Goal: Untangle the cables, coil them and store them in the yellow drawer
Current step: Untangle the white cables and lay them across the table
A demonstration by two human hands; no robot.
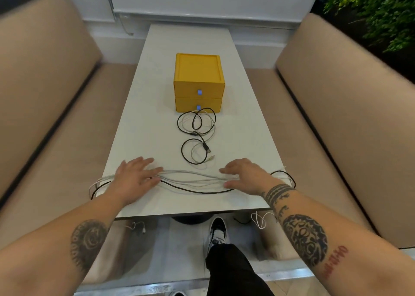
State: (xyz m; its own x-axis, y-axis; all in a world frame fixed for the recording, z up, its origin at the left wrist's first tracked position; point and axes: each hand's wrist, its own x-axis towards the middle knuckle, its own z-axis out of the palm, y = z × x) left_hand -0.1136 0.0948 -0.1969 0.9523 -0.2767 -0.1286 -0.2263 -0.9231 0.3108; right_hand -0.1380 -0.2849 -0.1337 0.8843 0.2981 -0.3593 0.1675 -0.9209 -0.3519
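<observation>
A long white rectangular worktop (157, 93) ran away from the person, between a left beige padded bench (45, 93) and a right beige padded bench (336, 93). A yellow plastic two-drawer box (198, 77) stood on the worktop, midway across. Just before it lay a loose tangle of black and white cables (197, 133). Nearer still, along the near edge, a stretched bundle of black and white cables (193, 180) lay crosswise, its ends looping over both sides. The left grip (137, 176) rested on the bundle's left part, the right grip (244, 175) on its right part, well apart.

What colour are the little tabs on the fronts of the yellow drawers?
Blue: both tabs on the yellow drawers, seen best in the head view.
</observation>
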